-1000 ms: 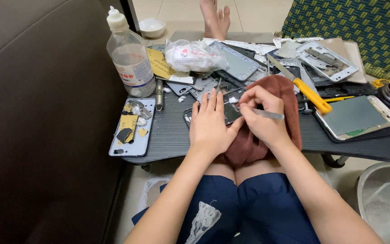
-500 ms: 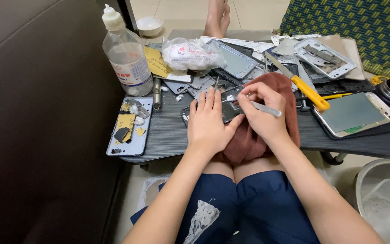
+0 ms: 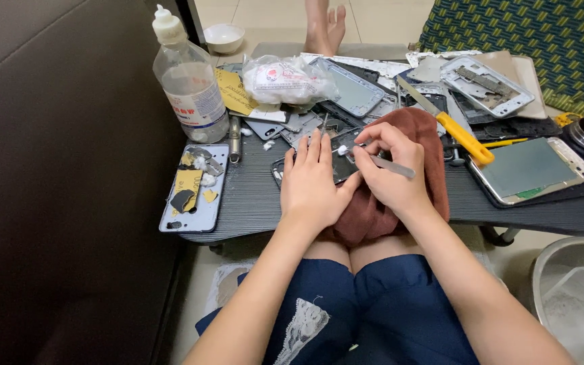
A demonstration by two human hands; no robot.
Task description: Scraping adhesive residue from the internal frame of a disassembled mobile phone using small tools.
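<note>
My left hand lies flat on a dark phone part, pressing it onto a reddish-brown cloth on the low dark table. My right hand grips metal tweezers whose tip holds a small white cotton wad against the part. The part is mostly hidden under my hands.
A clear plastic bottle stands at the table's left, a phone back panel near the left edge. A yellow-handled knife, a phone screen, a plastic bag and several phone frames crowd the table. A steel bowl sits on the floor at right.
The view has shifted slightly. My right hand has tilted the tweezers and brought the cotton wad onto the phone part; my left hand stays flat on it.
</note>
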